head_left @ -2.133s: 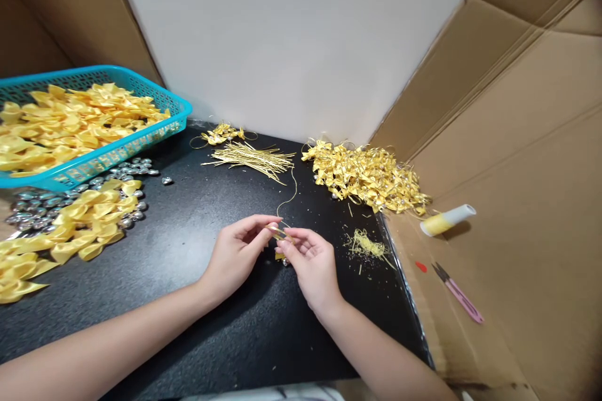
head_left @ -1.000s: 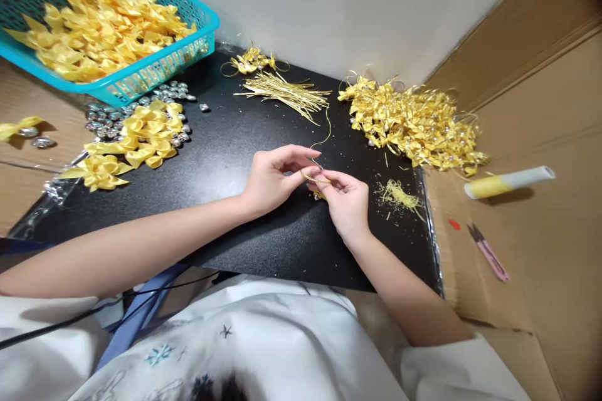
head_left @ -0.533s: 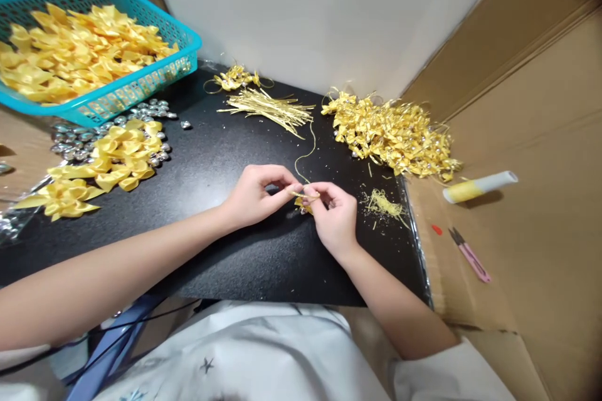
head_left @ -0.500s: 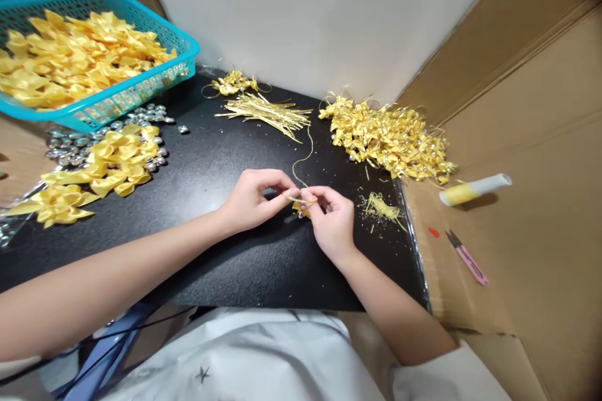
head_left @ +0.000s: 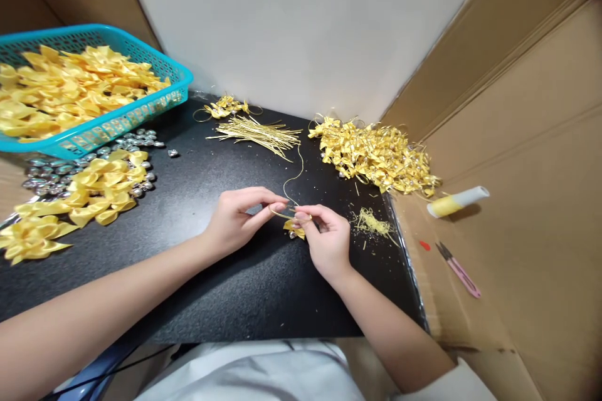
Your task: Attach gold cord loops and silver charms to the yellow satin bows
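My left hand (head_left: 242, 216) pinches a thin gold cord (head_left: 283, 215) between thumb and fingertips. On the other side, my right hand (head_left: 328, 235) is closed on the same cord, which curves in a loop between the two hands. A small yellow ribbon flower (head_left: 292, 229) with a silver bead hangs just under my right fingertips. One long strand of cord (head_left: 301, 169) runs from my fingers up the black table (head_left: 226, 291) to a bundle of cut gold cords (head_left: 258, 135). The exact knot or crossing is hidden by the fingers.
A turquoise basket (head_left: 136, 114) of yellow ribbon flowers stands at left, with loose flowers (head_left: 106, 185) and silver beads (head_left: 51, 174) before it. Finished-looking beaded flowers (head_left: 376, 153) lie at right, near cord scraps (head_left: 372, 223), a cord tube (head_left: 458, 201) and pink thread snips (head_left: 458, 269).
My hands have moved slightly apart, and the cord loop between them is wider. More of the flower shows below. The whole view has shifted, with the table sitting lower in it.
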{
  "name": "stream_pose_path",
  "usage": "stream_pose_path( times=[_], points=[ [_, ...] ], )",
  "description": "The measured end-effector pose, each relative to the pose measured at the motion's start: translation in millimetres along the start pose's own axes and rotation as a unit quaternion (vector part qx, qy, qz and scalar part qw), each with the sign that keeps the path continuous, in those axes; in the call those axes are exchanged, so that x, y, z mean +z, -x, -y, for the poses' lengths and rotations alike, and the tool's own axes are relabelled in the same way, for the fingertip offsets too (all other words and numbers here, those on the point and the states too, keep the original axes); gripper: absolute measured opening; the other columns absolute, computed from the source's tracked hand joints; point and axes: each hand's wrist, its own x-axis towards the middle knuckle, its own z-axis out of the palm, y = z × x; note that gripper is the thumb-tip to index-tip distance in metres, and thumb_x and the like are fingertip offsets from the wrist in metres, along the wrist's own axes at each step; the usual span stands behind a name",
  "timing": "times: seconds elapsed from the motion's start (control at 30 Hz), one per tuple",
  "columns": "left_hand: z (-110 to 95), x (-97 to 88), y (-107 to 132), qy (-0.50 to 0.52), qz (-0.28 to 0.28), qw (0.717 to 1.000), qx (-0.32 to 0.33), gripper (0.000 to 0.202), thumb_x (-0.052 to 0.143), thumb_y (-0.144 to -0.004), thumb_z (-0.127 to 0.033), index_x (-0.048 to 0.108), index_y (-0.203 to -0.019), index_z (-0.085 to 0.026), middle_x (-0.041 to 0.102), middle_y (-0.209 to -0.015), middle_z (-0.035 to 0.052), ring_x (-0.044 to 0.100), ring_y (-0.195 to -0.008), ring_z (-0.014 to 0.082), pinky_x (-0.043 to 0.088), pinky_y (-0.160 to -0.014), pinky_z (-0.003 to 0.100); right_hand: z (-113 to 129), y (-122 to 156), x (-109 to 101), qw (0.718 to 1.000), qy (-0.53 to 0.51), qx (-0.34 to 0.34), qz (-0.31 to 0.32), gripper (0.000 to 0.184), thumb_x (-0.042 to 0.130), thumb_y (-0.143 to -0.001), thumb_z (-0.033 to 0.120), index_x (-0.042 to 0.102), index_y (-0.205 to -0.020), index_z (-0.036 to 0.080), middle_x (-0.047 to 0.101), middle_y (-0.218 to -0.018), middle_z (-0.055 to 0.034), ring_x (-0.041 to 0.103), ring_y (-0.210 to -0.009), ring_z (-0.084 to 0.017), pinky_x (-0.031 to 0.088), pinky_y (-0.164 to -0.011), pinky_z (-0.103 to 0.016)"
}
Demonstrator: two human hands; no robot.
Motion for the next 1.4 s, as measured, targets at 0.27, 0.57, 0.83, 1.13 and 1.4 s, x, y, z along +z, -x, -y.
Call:
stream_pose_path(
  times=[0.27,0.57,0.83,1.13,1.4],
  points=[
    [-2.1,2.5,2.7,0.037,0.005,0.999,0.029,0.014,0.065,-0.081,-0.026,0.077,-0.078,-0.021,0.077,-0.077,0.0036,0.07,-0.066,0.0157,0.054,-0.066,0.023,2.5,-0.8,1.1,1.0,0.016,-0.019,0.003,0.011,0.066,-0.082,0.03,0.075,-0.083,0.024,0.07,-0.072,-0.0021,0.064,-0.068,-0.018,0.052,-0.067,-0.031],
    [-1.8,3.9,4.2,0.05,0.01,0.998,0.025,0.013,0.065,-0.081,-0.026,0.078,-0.08,-0.022,0.078,-0.078,0.0034,0.07,-0.066,0.016,0.054,-0.065,0.023,1.6,-0.7,1.6,1.0,0.012,-0.01,0.004,0.012,0.065,-0.084,0.03,0.075,-0.085,0.024,0.071,-0.076,-0.0031,0.065,-0.074,-0.019,0.053,-0.072,-0.032],
    [-2.6,4.1,4.0,0.049,0.003,0.997,0.056,0.013,0.065,-0.083,-0.02,0.077,-0.081,-0.018,0.077,-0.078,0.0035,0.07,-0.067,0.0141,0.053,-0.064,0.02,-1.3,-1.1,2.1,0.999,0.022,-0.026,-0.001,0.01,0.066,-0.084,0.028,0.075,-0.084,0.023,0.072,-0.077,-0.0024,0.066,-0.073,-0.018,0.053,-0.072,-0.031],
    [-0.7,5.2,5.6,0.039,0.014,0.996,0.075,0.012,0.065,-0.084,-0.019,0.076,-0.085,-0.017,0.077,-0.078,0.0032,0.07,-0.066,0.013,0.053,-0.062,0.019,-2.0,-0.7,2.4,0.999,0.039,-0.019,-0.004,0.01,0.064,-0.085,0.028,0.07,-0.081,0.02,0.07,-0.073,-0.0021,0.065,-0.068,-0.016,0.053,-0.068,-0.029],
    [-3.5,5.9,6.4,0.009,0.002,0.997,0.072,0.006,0.069,-0.081,-0.019,0.074,-0.08,-0.016,0.074,-0.072,0.0011,0.067,-0.063,0.0113,0.051,-0.06,0.018,0.5,0.0,1.2,0.998,0.063,-0.028,0.004,0.011,0.064,-0.085,0.028,0.067,-0.08,0.019,0.069,-0.075,-0.0023,0.064,-0.07,-0.016,0.052,-0.068,-0.028]
  ],
)
